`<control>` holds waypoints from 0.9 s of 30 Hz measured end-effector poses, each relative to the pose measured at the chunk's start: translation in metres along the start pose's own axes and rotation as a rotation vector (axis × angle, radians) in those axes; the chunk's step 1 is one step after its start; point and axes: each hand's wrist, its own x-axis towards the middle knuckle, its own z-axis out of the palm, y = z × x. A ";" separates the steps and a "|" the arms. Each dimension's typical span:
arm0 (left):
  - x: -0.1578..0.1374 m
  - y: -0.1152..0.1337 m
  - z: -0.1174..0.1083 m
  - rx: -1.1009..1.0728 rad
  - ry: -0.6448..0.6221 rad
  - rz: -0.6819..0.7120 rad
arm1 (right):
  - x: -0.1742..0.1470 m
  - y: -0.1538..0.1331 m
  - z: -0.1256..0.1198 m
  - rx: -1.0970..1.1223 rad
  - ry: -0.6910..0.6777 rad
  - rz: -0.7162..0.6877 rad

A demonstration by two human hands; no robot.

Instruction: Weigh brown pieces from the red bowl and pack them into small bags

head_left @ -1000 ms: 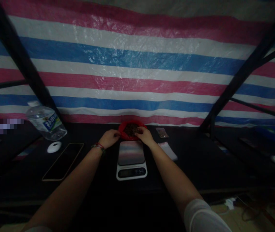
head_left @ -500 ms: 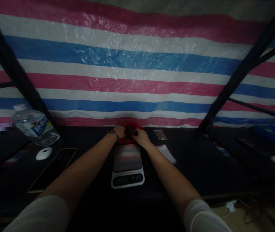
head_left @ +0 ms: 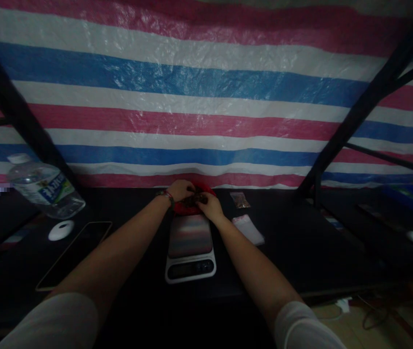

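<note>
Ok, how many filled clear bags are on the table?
1: the filled clear bag lies right of the right hand, near the striped sheet. Others may be hidden.

1. Seemingly a makeshift indoor work booth.
2. Striped plastic sheet (head_left: 192, 87) forms the wall beyond the hands (head_left: 212, 207).
3. Dark metal posts (head_left: 357, 118) slant on either side of them.
4. Black tabletop (head_left: 290, 232) under them carries a scale (head_left: 191, 242); tiled floor (head_left: 333, 328) shows below, to their right.
</note>
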 end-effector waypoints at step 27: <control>-0.028 0.004 0.015 -0.153 0.258 -0.024 | 0.004 0.003 0.004 0.072 0.032 -0.007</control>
